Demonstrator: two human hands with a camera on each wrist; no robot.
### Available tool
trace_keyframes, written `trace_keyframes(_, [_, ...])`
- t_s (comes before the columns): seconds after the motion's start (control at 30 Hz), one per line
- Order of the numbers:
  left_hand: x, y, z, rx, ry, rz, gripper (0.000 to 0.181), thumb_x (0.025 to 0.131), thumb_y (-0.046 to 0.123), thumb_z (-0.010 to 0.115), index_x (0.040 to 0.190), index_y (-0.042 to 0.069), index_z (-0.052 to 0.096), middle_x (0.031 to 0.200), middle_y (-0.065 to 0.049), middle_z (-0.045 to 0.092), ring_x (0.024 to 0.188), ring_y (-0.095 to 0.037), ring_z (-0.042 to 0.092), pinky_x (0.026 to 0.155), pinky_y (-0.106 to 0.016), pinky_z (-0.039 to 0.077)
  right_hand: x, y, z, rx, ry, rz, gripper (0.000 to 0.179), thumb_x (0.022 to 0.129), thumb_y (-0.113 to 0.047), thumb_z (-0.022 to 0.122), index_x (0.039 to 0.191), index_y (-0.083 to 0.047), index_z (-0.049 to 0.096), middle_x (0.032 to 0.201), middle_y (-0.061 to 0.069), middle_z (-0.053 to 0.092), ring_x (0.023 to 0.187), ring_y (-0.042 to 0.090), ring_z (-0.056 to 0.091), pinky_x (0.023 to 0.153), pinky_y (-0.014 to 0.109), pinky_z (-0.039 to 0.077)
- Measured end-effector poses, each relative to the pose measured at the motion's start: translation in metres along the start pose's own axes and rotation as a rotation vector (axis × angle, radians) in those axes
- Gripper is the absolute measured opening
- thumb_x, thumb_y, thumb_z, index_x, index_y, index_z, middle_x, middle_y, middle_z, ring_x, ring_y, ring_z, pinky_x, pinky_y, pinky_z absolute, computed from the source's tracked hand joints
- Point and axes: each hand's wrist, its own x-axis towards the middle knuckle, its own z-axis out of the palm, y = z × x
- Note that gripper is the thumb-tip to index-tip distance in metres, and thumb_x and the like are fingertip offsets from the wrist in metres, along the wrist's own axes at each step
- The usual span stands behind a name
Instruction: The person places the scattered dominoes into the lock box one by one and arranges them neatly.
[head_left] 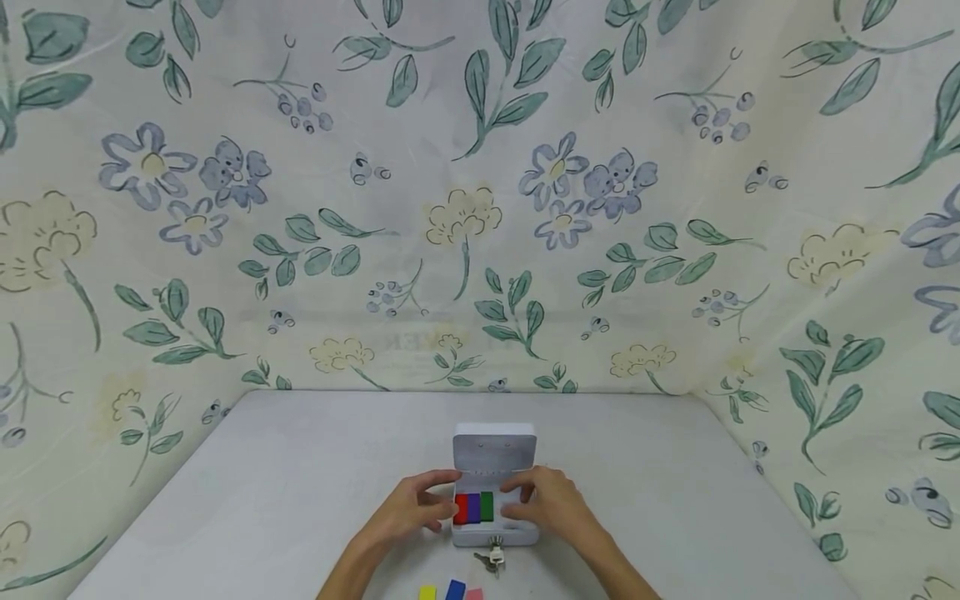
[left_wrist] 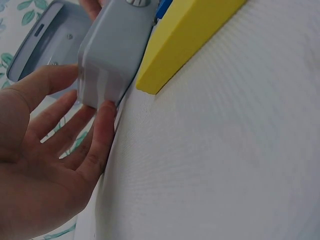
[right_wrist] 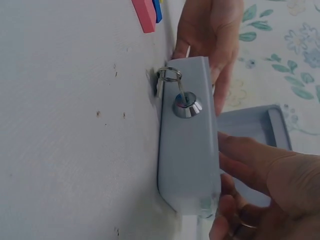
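Observation:
A small grey metal cash box (head_left: 480,538) stands with its lid (head_left: 495,450) raised. Inside, toward the left, a red block (head_left: 461,510), a purple block (head_left: 474,508) and a green block (head_left: 487,506) sit side by side. My left hand (head_left: 408,504) is at the box's left end, thumb by the red block; in the left wrist view its relaxed fingers (left_wrist: 103,125) spread along that end. Over the right part of the box, my right hand (head_left: 551,500) reaches in with thumb and index finger apart. The right wrist view shows its fingertips partly hidden behind the rim.
Keys (head_left: 491,558) on a ring hang from the front lock (right_wrist: 187,105). Before the box, near the bottom edge of the head view, lie a yellow block (head_left: 427,592), a blue block (head_left: 455,590) and a pink block (head_left: 475,594). Floral cloth (head_left: 465,167) surrounds the white table (head_left: 337,442).

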Motion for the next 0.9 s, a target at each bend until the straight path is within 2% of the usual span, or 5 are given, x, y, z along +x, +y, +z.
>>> trace_keyframes(0.23, [0.002, -0.001, 0.0, -0.004, -0.001, 0.016, 0.052, 0.089, 0.019, 0.07, 0.138, 0.007, 0.055, 0.144, -0.022, 0.051, 0.101, -0.021, 0.067, 0.074, -0.034, 0.059, -0.008, 0.001, -0.007, 0.041, -0.021, -0.034, 0.028, 0.079, -0.026, 0.08, 0.103, -0.013, 0.075, 0.073, -0.008, 0.059, 0.067, 0.009, 0.048, 0.054, 0.021, 0.036])
trace_keyframes(0.6, [-0.001, -0.001, 0.0, 0.0, 0.017, -0.015, 0.052, 0.088, 0.02, 0.07, 0.137, 0.01, 0.055, 0.144, -0.02, 0.052, 0.1, -0.02, 0.067, 0.075, -0.035, 0.059, -0.022, -0.01, -0.008, 0.069, -0.061, 0.007, 0.029, 0.079, -0.027, 0.081, 0.103, -0.012, 0.074, 0.071, -0.008, 0.058, 0.065, 0.009, 0.048, 0.055, 0.022, 0.036])
trace_keyframes(0.9, [-0.001, 0.0, 0.0, -0.004, 0.013, -0.016, 0.055, 0.088, 0.02, 0.071, 0.139, 0.008, 0.054, 0.144, -0.021, 0.051, 0.101, -0.02, 0.067, 0.075, -0.034, 0.059, -0.032, -0.011, -0.001, 0.083, -0.118, 0.025, 0.037, 0.079, -0.028, 0.081, 0.11, -0.013, 0.07, 0.07, -0.009, 0.057, 0.062, 0.007, 0.048, 0.054, 0.021, 0.038])
